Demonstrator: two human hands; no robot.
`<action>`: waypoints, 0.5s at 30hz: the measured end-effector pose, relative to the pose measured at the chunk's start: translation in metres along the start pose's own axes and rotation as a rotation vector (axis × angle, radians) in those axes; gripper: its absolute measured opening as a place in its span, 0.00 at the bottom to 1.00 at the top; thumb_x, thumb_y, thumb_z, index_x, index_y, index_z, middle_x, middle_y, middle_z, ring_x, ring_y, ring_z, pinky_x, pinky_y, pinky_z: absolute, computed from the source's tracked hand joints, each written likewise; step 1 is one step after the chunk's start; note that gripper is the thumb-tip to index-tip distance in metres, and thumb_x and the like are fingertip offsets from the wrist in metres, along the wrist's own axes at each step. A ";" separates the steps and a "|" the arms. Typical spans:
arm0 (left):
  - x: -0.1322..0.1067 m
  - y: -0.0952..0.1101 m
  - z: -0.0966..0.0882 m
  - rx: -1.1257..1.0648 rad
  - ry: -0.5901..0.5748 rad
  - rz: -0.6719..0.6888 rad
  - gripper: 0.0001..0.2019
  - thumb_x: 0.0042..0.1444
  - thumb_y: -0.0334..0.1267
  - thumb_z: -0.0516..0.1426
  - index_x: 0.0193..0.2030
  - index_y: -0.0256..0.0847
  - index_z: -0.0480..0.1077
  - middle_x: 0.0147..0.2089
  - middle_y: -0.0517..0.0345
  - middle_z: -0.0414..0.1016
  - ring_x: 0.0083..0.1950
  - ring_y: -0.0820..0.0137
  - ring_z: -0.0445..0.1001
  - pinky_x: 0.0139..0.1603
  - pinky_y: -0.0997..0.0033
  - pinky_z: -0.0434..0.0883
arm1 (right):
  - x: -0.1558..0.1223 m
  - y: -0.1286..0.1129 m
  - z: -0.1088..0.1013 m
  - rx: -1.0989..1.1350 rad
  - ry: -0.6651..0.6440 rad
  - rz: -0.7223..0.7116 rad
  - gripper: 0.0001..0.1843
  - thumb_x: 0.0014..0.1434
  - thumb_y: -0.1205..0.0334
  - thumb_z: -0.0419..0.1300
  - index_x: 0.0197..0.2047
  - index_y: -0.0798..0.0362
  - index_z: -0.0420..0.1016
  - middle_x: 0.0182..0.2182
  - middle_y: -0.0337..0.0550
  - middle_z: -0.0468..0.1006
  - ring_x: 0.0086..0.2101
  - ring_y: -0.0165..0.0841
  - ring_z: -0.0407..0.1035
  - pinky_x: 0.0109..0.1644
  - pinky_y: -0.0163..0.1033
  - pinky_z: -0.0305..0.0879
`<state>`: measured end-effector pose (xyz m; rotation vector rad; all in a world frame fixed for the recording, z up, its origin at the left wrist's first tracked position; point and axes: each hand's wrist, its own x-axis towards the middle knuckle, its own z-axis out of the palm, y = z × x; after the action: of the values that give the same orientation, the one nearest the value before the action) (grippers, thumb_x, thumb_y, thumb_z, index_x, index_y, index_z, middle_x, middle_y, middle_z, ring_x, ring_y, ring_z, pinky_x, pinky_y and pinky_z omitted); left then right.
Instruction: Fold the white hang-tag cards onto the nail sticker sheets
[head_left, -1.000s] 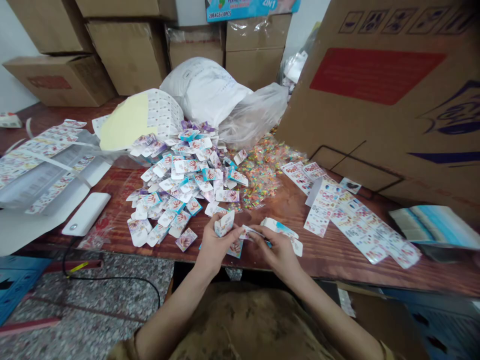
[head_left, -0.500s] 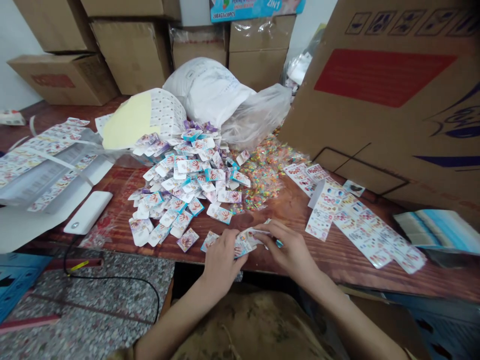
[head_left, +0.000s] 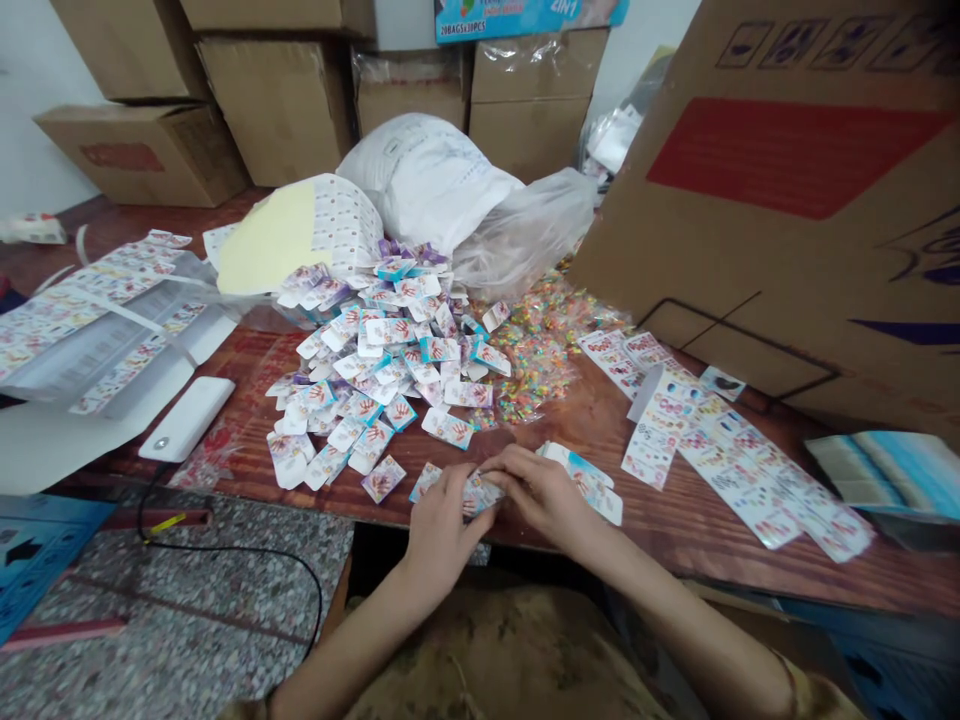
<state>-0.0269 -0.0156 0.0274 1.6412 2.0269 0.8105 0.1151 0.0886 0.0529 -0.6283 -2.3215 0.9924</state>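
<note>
Near the table's front edge, a small printed carton (head_left: 481,495) is between my two hands. My left hand (head_left: 442,525) is closed around its left side, fingers on top and thumb toward me. My right hand (head_left: 536,492) pinches at its upper right, with fingertips together; they partly hide the carton. Several flat blue-and-white cartons (head_left: 589,480) lie on the table just beyond my right hand. One small carton (head_left: 426,482) rests at my left fingers, and another (head_left: 383,480) lies farther left. Beyond them rises a heap of small cartons (head_left: 386,350), many with flaps up.
Wrapped colourful candies (head_left: 536,350) spread beside the heap, before a white sack (head_left: 427,180). Sticker sheets (head_left: 705,440) and a large cardboard box (head_left: 780,200) are at right. At left lie a white power bank (head_left: 187,418) with a black cable and bundled printed sheets (head_left: 112,320).
My right hand has moved slightly left, closer to my left hand, and its fingertips are now together on the carton. Flat cartons beside it have come into view. The whole view shifted slightly.
</note>
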 end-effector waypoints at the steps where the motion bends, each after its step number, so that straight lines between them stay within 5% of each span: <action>1: 0.000 -0.002 -0.001 -0.012 0.023 -0.017 0.17 0.57 0.37 0.60 0.53 0.42 0.66 0.50 0.51 0.76 0.49 0.58 0.76 0.47 0.61 0.72 | 0.003 0.004 -0.001 0.008 0.012 0.003 0.11 0.67 0.64 0.51 0.42 0.52 0.76 0.35 0.45 0.78 0.36 0.34 0.74 0.40 0.36 0.70; 5: 0.002 -0.011 -0.006 -0.021 0.146 -0.042 0.18 0.58 0.42 0.60 0.53 0.41 0.68 0.49 0.50 0.77 0.49 0.59 0.77 0.48 0.62 0.72 | 0.024 0.032 0.001 -0.265 0.098 0.147 0.11 0.66 0.65 0.52 0.44 0.52 0.76 0.41 0.47 0.79 0.42 0.37 0.74 0.47 0.40 0.69; 8: 0.004 -0.015 -0.008 0.013 0.201 -0.036 0.17 0.57 0.41 0.61 0.52 0.41 0.70 0.48 0.51 0.77 0.48 0.59 0.77 0.48 0.62 0.72 | 0.039 0.050 0.018 -0.469 0.012 0.253 0.11 0.62 0.69 0.56 0.45 0.54 0.76 0.42 0.49 0.80 0.43 0.40 0.73 0.49 0.42 0.68; 15: 0.003 -0.023 -0.015 0.029 0.225 -0.011 0.17 0.56 0.42 0.62 0.51 0.39 0.70 0.45 0.50 0.78 0.45 0.59 0.78 0.45 0.63 0.73 | 0.039 0.051 0.034 -0.541 -0.017 0.277 0.19 0.61 0.75 0.51 0.52 0.55 0.74 0.43 0.54 0.80 0.46 0.44 0.72 0.50 0.45 0.67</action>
<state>-0.0538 -0.0185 0.0231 1.6153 2.2059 1.0060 0.0749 0.1267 0.0060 -1.1807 -2.5749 0.4637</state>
